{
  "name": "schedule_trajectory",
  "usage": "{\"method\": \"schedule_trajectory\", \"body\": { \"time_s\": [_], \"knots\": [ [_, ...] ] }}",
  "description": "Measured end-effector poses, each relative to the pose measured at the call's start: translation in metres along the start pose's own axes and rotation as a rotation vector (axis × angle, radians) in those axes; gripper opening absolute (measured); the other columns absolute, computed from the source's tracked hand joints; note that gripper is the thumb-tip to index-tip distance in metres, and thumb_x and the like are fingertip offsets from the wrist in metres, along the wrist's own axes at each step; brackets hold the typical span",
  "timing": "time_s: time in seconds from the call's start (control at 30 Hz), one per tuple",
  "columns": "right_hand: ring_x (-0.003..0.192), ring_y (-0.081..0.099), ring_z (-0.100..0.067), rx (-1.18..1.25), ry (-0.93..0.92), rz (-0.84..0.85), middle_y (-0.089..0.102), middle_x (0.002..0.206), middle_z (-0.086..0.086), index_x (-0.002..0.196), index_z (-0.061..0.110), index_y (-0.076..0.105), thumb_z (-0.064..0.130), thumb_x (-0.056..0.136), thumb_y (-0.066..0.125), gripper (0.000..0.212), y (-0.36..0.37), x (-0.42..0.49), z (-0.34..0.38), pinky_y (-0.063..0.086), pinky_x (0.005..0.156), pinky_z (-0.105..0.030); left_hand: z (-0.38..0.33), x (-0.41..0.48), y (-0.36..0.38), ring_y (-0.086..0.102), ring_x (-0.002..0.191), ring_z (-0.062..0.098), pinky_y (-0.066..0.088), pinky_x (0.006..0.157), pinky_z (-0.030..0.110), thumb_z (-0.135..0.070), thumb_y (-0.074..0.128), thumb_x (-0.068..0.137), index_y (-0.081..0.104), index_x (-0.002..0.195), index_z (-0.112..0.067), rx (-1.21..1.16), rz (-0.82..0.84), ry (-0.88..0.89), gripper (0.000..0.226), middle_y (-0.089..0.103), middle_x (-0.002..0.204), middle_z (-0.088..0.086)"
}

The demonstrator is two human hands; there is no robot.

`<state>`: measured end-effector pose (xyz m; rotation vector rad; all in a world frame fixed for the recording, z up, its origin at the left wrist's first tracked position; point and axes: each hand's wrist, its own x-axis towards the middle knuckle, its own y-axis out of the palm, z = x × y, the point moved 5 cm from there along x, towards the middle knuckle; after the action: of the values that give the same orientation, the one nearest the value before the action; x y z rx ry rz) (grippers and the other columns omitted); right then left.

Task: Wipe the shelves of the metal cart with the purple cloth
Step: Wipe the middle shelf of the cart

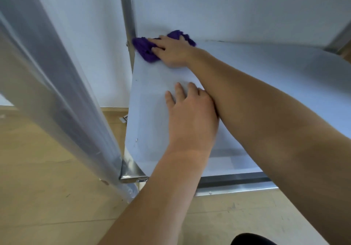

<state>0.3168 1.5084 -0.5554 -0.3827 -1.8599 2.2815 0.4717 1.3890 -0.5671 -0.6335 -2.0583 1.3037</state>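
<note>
The purple cloth (144, 49) lies bunched in the far left corner of the metal cart's shelf (148, 130), against the rear post (129, 13). My right hand (171, 52) reaches across and presses flat on the cloth, with purple showing on both sides of the fingers. My left hand (191, 115) rests palm down on the middle of the shelf, fingers spread and holding nothing. Its right side is tucked under my right forearm.
A cart post wrapped in clear plastic (62, 85) slants across the left, close to the camera. The shelf's front rim (237, 186) runs below my arms. A pale wall (228, 7) stands behind the cart, and wooden floor (47, 187) lies around it.
</note>
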Motion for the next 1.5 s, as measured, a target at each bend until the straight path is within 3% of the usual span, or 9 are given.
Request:
{"method": "schedule_trajectory", "body": {
  "time_s": [0.17,0.27,0.5,0.67,0.8,0.9,1.03,1.1,1.5],
  "knots": [
    [0.146,0.021,-0.014,0.033,-0.287,0.007,0.027,0.158,0.014,0.151,0.039,0.029,0.042,0.105,0.031,0.046,0.004,-0.015,0.026,0.007,0.119,-0.036,0.001,-0.001,0.0,0.039,0.132,0.034,0.026,0.111,0.055,-0.017,0.045,0.093,0.06,0.121,-0.012,0.001,-0.023,0.006,0.032,0.057,0.126,0.007],
    [0.144,0.027,-0.017,0.076,-0.304,0.001,0.034,0.155,0.013,0.15,0.041,0.031,0.046,0.103,0.033,0.047,0.005,-0.023,0.011,0.014,0.12,-0.039,0.001,-0.001,-0.002,0.036,0.135,0.034,0.024,0.112,0.054,-0.025,0.043,0.095,0.06,0.118,-0.008,-0.026,-0.008,-0.005,0.033,0.053,0.133,0.009],
    [0.148,0.017,-0.026,0.063,-0.077,-0.044,0.026,0.159,0.01,0.148,0.05,0.029,0.056,0.099,0.027,0.049,0.008,-0.046,-0.054,0.008,0.12,-0.048,0.005,-0.001,-0.001,0.032,0.138,0.033,0.022,0.114,0.05,-0.031,0.04,0.096,0.056,0.129,-0.011,-0.003,-0.004,0.024,0.041,0.046,0.144,0.005],
    [0.149,0.014,-0.026,0.017,0.05,-0.064,0.024,0.159,0.01,0.147,0.052,0.025,0.056,0.098,0.02,0.05,0.005,-0.077,-0.115,0.007,0.121,-0.048,-0.001,-0.002,-0.003,0.042,0.125,0.038,0.032,0.106,0.051,-0.026,0.041,0.095,0.062,0.112,-0.007,0.077,-0.006,0.035,0.033,0.056,0.127,0.009],
    [0.149,0.014,-0.03,0.038,0.126,-0.085,0.023,0.159,0.012,0.147,0.054,0.023,0.057,0.097,0.021,0.05,0.002,-0.097,-0.156,0.007,0.121,-0.049,-0.028,-0.004,-0.005,0.051,0.103,0.04,0.04,0.089,0.042,-0.003,0.049,0.086,0.052,0.083,-0.006,0.114,0.045,0.041,0.005,0.056,0.102,0.016],
    [0.149,0.015,-0.03,0.047,0.144,-0.099,0.024,0.159,0.011,0.147,0.053,0.024,0.055,0.097,0.02,0.05,-0.001,-0.109,-0.176,0.007,0.121,-0.05,-0.071,-0.003,-0.001,0.053,0.096,0.034,0.031,0.071,0.035,-0.001,0.049,0.086,0.034,0.071,-0.016,0.033,0.028,0.152,0.026,0.056,0.097,0.013],
    [0.148,0.017,-0.029,0.053,0.178,-0.125,0.027,0.158,0.008,0.149,0.047,0.027,0.047,0.102,0.024,0.047,-0.009,-0.132,-0.204,0.005,0.121,-0.048,-0.122,0.011,0.022,0.053,0.105,0.031,0.038,0.079,0.035,-0.012,0.047,0.092,0.053,0.09,-0.014,-0.002,0.059,0.276,0.007,0.059,0.107,0.012],
    [0.147,0.019,-0.024,-0.007,0.184,-0.127,0.028,0.157,0.006,0.149,0.041,0.031,0.04,0.105,0.026,0.045,-0.013,-0.144,-0.219,0.006,0.12,-0.049,-0.143,0.021,0.032,0.054,0.107,0.032,0.038,0.079,0.036,-0.016,0.046,0.094,0.059,0.099,-0.009,-0.017,0.075,0.305,0.016,0.06,0.11,0.013],
    [0.146,0.014,-0.041,0.06,0.537,-0.209,0.026,0.158,0.011,0.149,0.049,0.024,0.053,0.101,0.022,0.049,-0.032,-0.194,-0.355,0.012,0.119,-0.052,-0.183,0.033,0.066,0.054,0.111,0.034,0.038,0.095,0.046,-0.01,0.047,0.088,0.061,0.095,-0.002,-0.004,-0.005,0.357,0.018,0.06,0.111,0.017]
  ]
}}
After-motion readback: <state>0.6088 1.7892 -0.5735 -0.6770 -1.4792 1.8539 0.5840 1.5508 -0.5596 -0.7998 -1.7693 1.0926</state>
